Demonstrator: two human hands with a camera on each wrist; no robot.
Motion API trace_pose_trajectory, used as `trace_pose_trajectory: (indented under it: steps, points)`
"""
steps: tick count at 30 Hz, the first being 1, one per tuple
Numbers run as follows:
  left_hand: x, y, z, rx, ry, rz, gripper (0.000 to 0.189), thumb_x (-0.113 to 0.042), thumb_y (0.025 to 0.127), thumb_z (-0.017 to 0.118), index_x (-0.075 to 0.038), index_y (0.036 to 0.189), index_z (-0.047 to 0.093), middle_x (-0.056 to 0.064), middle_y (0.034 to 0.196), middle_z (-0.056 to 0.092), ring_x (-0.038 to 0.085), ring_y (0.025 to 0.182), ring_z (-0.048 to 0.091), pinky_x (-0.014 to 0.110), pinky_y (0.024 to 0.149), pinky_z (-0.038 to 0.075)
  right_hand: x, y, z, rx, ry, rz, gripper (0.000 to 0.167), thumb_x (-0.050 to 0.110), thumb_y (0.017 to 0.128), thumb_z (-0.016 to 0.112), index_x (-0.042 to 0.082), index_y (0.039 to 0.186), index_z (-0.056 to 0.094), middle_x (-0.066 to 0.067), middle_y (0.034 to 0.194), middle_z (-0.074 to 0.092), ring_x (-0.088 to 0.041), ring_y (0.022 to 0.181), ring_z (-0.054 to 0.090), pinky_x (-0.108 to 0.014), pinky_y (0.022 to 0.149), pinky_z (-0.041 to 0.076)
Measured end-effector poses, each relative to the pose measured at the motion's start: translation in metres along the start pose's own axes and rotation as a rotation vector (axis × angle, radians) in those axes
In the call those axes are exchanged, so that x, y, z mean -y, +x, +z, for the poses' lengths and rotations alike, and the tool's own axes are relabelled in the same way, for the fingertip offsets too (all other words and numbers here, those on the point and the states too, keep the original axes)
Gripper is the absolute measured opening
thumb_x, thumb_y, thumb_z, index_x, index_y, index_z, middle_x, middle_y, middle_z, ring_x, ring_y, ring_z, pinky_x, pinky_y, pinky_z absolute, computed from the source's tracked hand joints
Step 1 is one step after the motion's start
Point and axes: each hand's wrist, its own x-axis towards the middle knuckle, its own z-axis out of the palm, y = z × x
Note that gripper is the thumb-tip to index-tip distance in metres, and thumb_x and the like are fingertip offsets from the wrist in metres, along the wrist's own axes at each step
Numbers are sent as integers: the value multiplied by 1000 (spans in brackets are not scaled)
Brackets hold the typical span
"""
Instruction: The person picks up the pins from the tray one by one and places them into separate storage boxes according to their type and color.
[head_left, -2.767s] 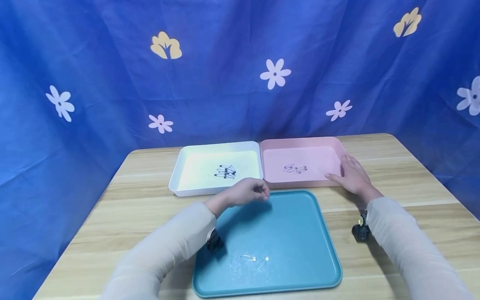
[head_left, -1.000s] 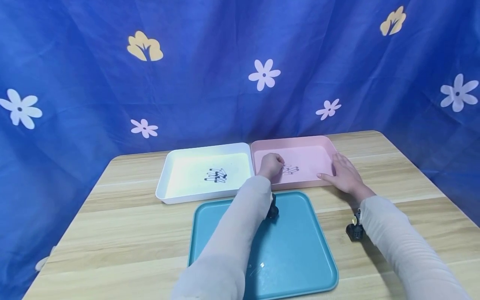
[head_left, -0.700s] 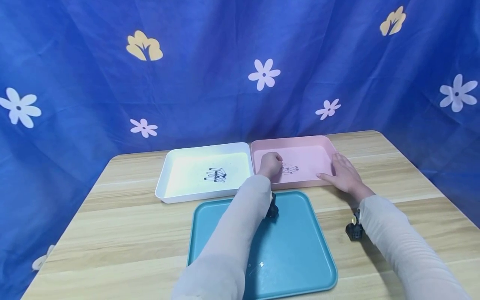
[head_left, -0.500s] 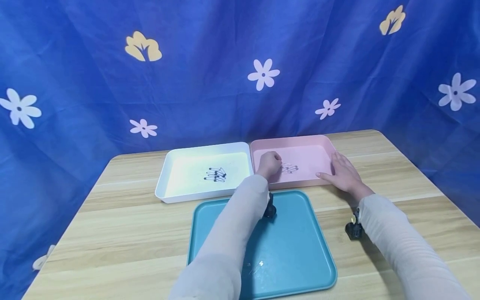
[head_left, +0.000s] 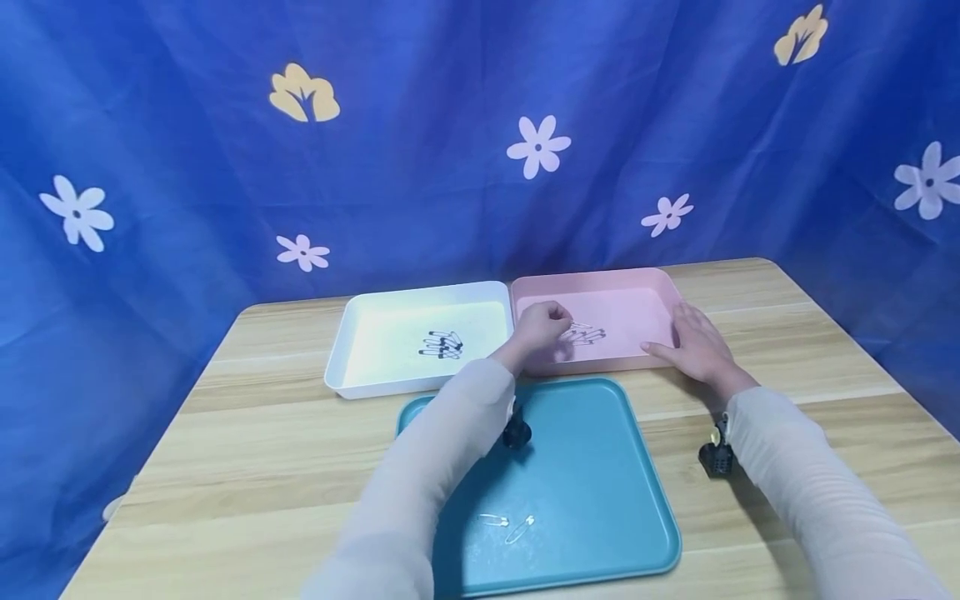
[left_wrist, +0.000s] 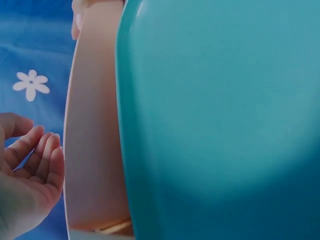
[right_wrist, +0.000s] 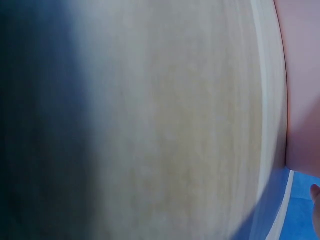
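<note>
My left hand (head_left: 542, 323) hovers over the left part of the pink tray (head_left: 630, 308), close to several silver safety pins (head_left: 588, 337) lying there. One of those pins is just beyond the fingertips. In the left wrist view the same hand (left_wrist: 30, 175) has its fingers loosely bent, with nothing visible between them. My right hand (head_left: 699, 343) rests at the pink tray's right front corner, fingers extended along the side wall and thumb over the front rim. Two more safety pins (head_left: 520, 529) lie on the teal tray (head_left: 577, 467), nearer my body.
A white tray (head_left: 363, 367) stands directly left of the pink one and contains several black-ended safety pins (head_left: 442, 344). All three trays are on a wooden table (head_left: 285, 467). Behind it hangs a blue curtain (head_left: 420, 150) with flower prints.
My left hand went from above the teal tray into the pink tray, let go of a safety pin there, and has just lifted slightly away from it. The right hand stays at the corner.
</note>
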Motion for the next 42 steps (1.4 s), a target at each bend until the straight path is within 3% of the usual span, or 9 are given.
trace_pose_trajectory:
  steps: [9,12,18,24,28,35,42]
  points:
    - [6,-27,-16,74,-117,-48,11,-16,84,56,-8,90,61,1,87,57,14,80,50,25,72,43,-2,-1,4,-8,10,12,102,62,76,44,-11,132,-1,-28,138,1,-38,126,2,-46,101,2]
    - [6,-38,-24,95,-133,-37,11,-14,84,55,-7,91,60,1,88,58,15,79,50,26,71,43,-1,-2,5,-7,9,11,102,61,76,44,-11,132,0,-28,138,2,-38,126,2,-46,101,2]
    - [5,-63,-44,128,-64,-13,12,-16,84,55,-8,92,61,1,89,59,15,83,51,27,77,42,0,-3,5,6,10,12,102,61,76,44,-12,132,0,-29,138,2,-39,126,2,-46,101,2]
    - [6,-90,-61,193,-61,34,15,-15,85,54,-5,94,60,3,90,60,19,82,54,27,72,45,3,-3,2,1,19,6,101,61,77,44,-12,132,1,-29,138,3,-39,126,2,-47,101,1]
    - [10,-109,-70,210,-46,77,14,-14,84,54,-6,94,61,3,92,60,13,84,53,26,76,44,2,-2,1,-6,15,-5,101,61,77,44,-11,132,1,-29,138,2,-39,126,3,-47,101,1]
    - [20,-138,-77,255,-27,103,16,-13,84,55,-4,96,60,-1,87,58,12,83,53,26,73,44,1,-3,0,-3,12,-4,101,62,77,43,-12,132,0,-29,137,1,-40,126,2,-48,100,1]
    - [32,-161,-71,334,-70,123,16,-11,83,56,-1,95,59,-2,84,58,12,80,53,23,67,45,1,-3,0,-8,13,-11,101,61,77,43,-12,132,-1,-30,137,1,-41,125,2,-48,100,1]
